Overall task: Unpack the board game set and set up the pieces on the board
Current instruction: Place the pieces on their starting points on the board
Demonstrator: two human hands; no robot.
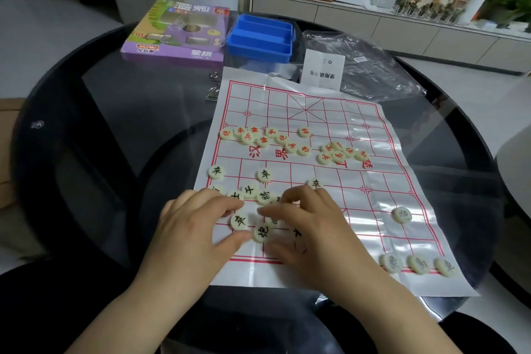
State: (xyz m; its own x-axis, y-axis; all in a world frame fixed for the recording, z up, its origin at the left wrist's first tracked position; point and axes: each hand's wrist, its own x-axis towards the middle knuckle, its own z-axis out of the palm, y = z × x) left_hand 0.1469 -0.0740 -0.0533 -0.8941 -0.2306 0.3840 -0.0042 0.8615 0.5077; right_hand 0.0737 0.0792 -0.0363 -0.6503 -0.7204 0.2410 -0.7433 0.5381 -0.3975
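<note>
With left hand open around a black piece, right hand curled over the black heap — grip unclear — risks dragging the creased board across the desk and knocking placed pieces off their points.

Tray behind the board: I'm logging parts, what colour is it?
The tray is blue, shown in the head view.

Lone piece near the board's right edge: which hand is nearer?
Right. The right hand rests on the board, left of the lone piece, with bare grid between them. The left hand is farther left, beyond the right hand.
</note>
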